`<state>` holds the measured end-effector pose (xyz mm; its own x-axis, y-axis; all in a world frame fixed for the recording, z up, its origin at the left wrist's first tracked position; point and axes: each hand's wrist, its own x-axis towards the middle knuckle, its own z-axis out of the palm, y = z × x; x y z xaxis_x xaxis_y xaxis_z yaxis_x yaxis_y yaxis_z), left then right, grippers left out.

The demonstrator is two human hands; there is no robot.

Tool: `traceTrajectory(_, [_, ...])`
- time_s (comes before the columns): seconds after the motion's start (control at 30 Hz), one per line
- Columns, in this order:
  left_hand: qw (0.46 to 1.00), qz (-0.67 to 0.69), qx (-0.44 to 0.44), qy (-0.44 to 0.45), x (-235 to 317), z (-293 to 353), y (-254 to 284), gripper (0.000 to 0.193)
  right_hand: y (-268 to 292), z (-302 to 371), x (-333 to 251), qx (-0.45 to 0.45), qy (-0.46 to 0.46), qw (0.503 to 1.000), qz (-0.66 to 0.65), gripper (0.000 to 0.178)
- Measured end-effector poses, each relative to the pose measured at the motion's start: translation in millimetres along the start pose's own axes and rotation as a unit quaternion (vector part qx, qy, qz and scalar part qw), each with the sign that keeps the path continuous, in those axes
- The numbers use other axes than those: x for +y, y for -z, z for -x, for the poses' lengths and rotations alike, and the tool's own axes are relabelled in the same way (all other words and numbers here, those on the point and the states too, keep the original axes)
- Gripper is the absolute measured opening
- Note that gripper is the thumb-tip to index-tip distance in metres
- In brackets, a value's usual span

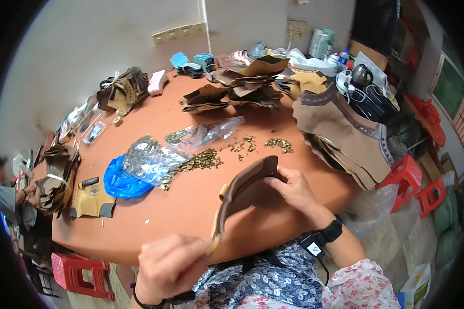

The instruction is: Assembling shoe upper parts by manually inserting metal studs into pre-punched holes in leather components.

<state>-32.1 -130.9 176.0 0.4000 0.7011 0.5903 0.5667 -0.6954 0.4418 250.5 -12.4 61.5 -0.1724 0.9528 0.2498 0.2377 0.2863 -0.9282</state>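
— What have you got there?

— A bent strip-like piece of dark brown and tan leather [242,181]. It's up in front of me, over the near edge of the big orange-brown table [175,221].

— And your hands?

— My left hand [175,260] is curled almost into a fist and pinches the near end. My right hand [296,190] is closed on the far end, thumb pressed to it. I can't see all its fingers.

— What's close by?

— Just past the leather there's a loose heap of tiny gold-coloured metal bits [203,159]. Beside it is a shiny clear plastic bag [149,154], and a crumpled bright blue plastic bag [123,180] touches that one.

— And farther out?

— On my right, a tall stack of brown leather pieces [335,123] pokes over the table's edge. On my left lies a flat yellow-tan leather piece with dark corners [93,200]. Past that, another person's hand [30,193] is by a tied bundle of brown leather [56,177].
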Motion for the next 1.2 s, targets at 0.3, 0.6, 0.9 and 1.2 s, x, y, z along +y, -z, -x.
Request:
traceTrajectory(0.3, [0.988,0.048,0.034,0.143,-58,-3,-2,0.026,29,36,-6,-0.03,-0.095,0.98,-0.171,0.018])
traceTrajectory(0.6, [0.98,-0.003,0.131,0.148,-67,-2,-72,0.021,48,82,23,0.049,-0.148,0.95,-0.271,0.022])
traceTrajectory(0.9, [0.8,0.371,-0.273,0.384,-47,11,-134,0.035,61,105,-15,0.069,-0.086,0.951,-0.289,0.022])
traceTrajectory(1.2, [0.7,0.607,-0.206,0.315,-13,-44,-193,0.07,105,109,-55,0.072,0.046,0.967,-0.242,0.029])
